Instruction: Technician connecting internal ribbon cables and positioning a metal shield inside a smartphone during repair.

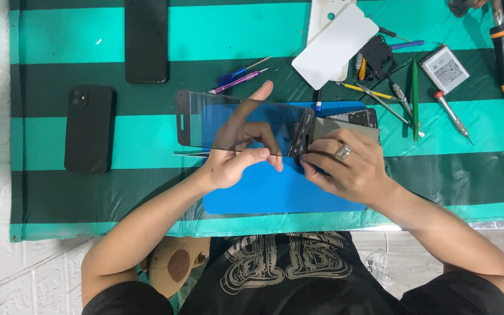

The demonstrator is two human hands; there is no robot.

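One dark see-through glass panel (228,119), seemingly intact.

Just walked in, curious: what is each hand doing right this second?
Left hand: closed on the glass screen panel, holding it up over the blue mat.
Right hand: fingers pressed on the phone frame; grip unclear.

Two black phones (146,39) (89,128), one glass screen panel (205,119), one battery (444,69), two screwdrivers (241,71) (239,80) (blue, purple), one blue mat (275,189).

A green-striped table cover (59,198) carries two black phones (88,128), a blue mat (275,192), tools.
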